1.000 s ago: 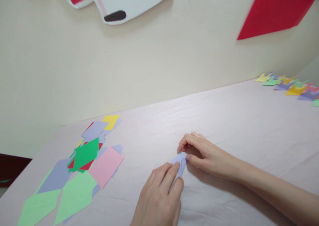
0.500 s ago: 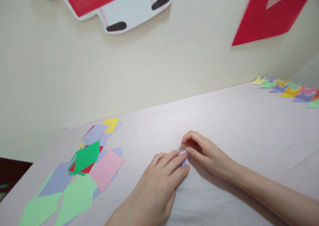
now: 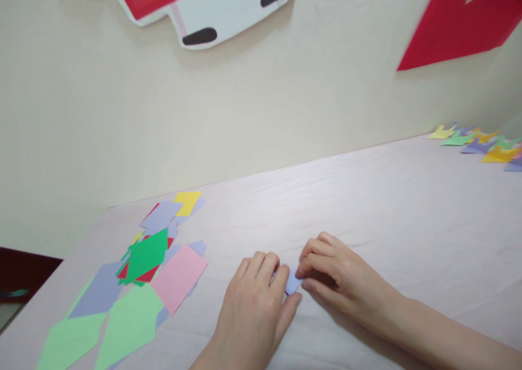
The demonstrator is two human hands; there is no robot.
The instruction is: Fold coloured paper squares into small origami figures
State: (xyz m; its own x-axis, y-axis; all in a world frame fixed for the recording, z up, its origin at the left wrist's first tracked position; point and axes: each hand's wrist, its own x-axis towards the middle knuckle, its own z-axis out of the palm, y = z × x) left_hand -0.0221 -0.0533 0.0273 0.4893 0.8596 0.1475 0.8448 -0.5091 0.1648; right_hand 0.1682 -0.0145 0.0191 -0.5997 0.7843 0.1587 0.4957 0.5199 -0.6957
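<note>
A small piece of folded light-blue paper lies low over the cloth between my hands, much of it covered by fingers. My left hand holds its left side, with the index finger along it and the thumb at the near edge. At the right edge, my right hand pinches the paper between thumb and fingertips, the other fingers curled. How the paper is folded under my left fingers is hidden.
Loose coloured paper sheets lie at left, including a green sheet, a pink sheet and light-green sheets. Folded paper figures stand in rows at far right. Behind the cloth-covered table rises a wall.
My left fingers have drawn back from lying over the blue paper, exposing more of it. My right hand has come down and closed on its right edge. The view has shifted slightly.
</note>
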